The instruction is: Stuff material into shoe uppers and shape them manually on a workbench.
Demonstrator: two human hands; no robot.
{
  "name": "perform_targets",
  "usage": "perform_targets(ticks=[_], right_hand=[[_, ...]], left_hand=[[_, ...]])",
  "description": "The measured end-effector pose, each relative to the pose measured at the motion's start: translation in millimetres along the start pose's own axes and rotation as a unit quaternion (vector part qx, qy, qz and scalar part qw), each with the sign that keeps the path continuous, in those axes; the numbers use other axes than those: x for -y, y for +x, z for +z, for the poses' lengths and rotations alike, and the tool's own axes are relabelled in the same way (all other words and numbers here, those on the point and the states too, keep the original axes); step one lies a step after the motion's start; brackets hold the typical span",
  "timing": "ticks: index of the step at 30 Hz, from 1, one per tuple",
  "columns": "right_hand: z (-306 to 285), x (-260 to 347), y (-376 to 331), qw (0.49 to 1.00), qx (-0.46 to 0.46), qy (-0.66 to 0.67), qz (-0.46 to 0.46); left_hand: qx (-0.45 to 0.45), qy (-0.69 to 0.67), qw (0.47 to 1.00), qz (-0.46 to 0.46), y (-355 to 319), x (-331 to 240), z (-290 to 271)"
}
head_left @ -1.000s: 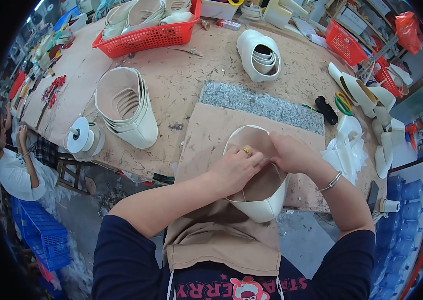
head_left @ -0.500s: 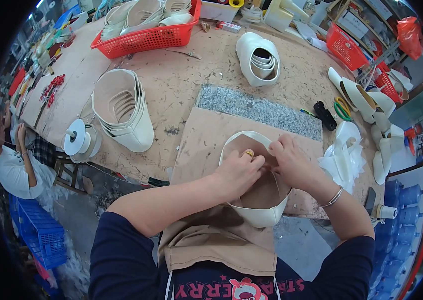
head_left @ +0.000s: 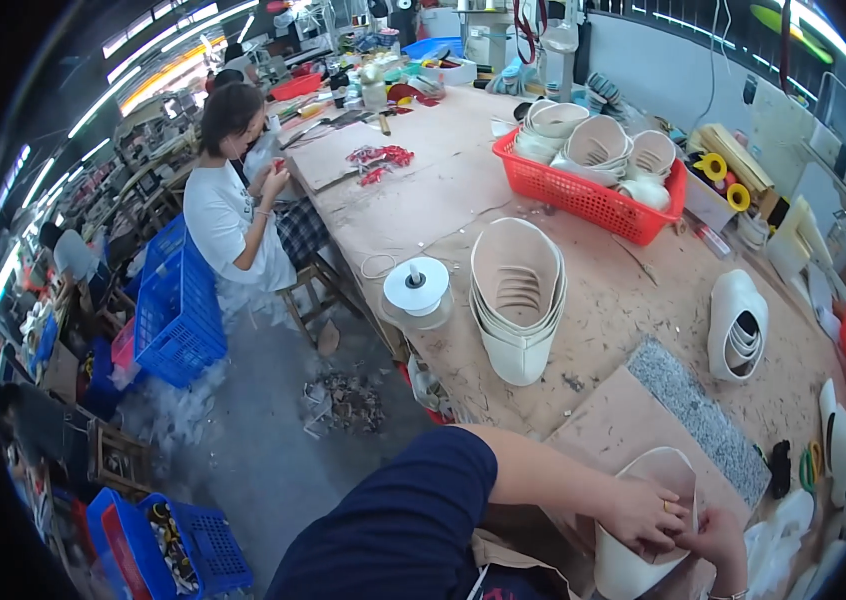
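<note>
Left hand [head_left: 646, 512]: partly curled, fingers bent down into the mouth of a cream shoe upper [head_left: 625, 572]. Right hand [head_left: 715, 540]: also partly curled, over the right side of the same mouth, close beside the left. Can't tell about any grip in either; too hidden at the fingertips. Shoe upper: lower right of view, at the near part of a tan board [head_left: 598, 420], mouth up. Smooth and pale outside, pinkish-beige lining inside, tall at the far end. Along the board's far side, a speckled grey slab [head_left: 703, 425]. Tabletop [head_left: 623, 290]: light brown, scuffed, dotted with dark marks and bits. On it: nested uppers [head_left: 518, 355], a white spool [head_left: 417, 287] to their left, a second nested stack [head_left: 733, 330] past the slab, a red basket [head_left: 583, 195] full of more uppers, a red tangle [head_left: 380, 157] farther off. At right, a black object [head_left: 780, 470] beside scissors. At the left side, a seated person [head_left: 233, 225] in white. On the grey floor [head_left: 273, 420], a scrap heap [head_left: 343, 402] and blue crates [head_left: 178, 305]. Far back: cluttered workshop, bright strip lights.
</note>
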State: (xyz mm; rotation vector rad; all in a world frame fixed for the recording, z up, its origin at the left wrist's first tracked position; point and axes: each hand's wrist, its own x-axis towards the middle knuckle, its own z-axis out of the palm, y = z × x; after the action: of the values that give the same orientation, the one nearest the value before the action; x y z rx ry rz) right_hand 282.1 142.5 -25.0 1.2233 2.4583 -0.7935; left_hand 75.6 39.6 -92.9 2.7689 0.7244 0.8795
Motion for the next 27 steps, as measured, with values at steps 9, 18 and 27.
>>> perform_targets(ticks=[9, 18, 27], right_hand=[[-12, 20, -14, 0.995, 0.058, 0.082, -0.023], [31, 11, -13, 0.967, -0.217, 0.13, 0.042], [81, 57, -49, 0.881, -0.428, 0.199, -0.037]], left_hand=[[0.049, -0.019, 0.978, -0.204, -12, 37, -28], [-0.095, 0.212, 0.931, -0.28, 22, 65, -75], [0.099, 0.258, 0.937, -0.213, 3, -66, -59]])
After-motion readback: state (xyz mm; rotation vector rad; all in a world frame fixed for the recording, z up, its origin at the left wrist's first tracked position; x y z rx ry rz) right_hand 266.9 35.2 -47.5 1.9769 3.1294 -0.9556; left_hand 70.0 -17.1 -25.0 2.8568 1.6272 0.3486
